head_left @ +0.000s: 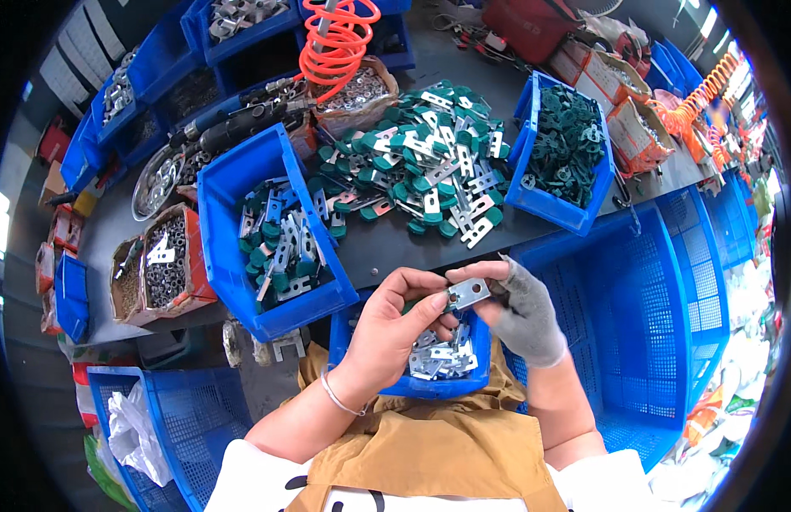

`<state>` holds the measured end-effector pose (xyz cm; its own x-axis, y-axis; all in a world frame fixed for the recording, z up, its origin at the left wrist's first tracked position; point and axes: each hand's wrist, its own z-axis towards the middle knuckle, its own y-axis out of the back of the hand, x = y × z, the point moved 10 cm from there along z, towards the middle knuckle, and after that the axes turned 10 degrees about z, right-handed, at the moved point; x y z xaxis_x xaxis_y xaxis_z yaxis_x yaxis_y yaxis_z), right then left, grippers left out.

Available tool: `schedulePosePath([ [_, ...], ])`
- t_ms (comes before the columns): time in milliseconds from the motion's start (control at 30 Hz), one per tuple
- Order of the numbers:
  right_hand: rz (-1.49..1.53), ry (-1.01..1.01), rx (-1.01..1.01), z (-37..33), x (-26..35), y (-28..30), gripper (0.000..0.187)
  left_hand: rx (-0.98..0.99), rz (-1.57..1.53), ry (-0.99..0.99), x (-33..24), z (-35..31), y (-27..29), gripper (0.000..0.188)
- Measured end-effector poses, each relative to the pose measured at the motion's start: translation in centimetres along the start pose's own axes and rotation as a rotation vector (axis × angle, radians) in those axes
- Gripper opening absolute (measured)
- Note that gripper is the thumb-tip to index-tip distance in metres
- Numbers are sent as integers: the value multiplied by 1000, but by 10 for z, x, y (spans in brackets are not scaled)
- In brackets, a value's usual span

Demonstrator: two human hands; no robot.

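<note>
A small flat metal plate [469, 294] with holes is held between both hands above a blue bin [434, 388] at my lap. My left hand [394, 320], with a bracelet at the wrist, is closed, thumb and fingers pinching the plate's left end. A bit of green shows among those fingers, too covered to make out. My right hand [527, 314], in a grey fingerless glove, grips the plate's right end between thumb and fingers. Loose silver metal plates [446, 357] lie in the lap bin, partly hidden by my left hand.
A heap of green-capped metal plates [438, 162] covers the bench middle. More fill a tilted blue bin [220, 230] on the left. Dark green parts [567, 145] fill another bin at right. An orange coiled hose [337, 51] hangs overhead. Large blue crates [625, 333] stand right.
</note>
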<state>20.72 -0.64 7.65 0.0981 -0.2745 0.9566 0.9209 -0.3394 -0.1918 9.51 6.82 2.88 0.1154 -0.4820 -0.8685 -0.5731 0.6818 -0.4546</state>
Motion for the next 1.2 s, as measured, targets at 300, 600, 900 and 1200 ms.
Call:
schedulePosePath([
  [300,-9,-67,109,-17,-15,-2,32,292,374,30,-11,-13,-18,38],
  [600,-249,168,392,-22,-19,-46,54,382,730,-184,-45,-28,-25,46],
  [900,-379,200,42,3,1,-42,28,-1041,1725,-171,-206,38,160,20],
  [1200,-495,171,-63,-12,-10,-7,17,-689,1710,-815,-182,63,30,16],
])
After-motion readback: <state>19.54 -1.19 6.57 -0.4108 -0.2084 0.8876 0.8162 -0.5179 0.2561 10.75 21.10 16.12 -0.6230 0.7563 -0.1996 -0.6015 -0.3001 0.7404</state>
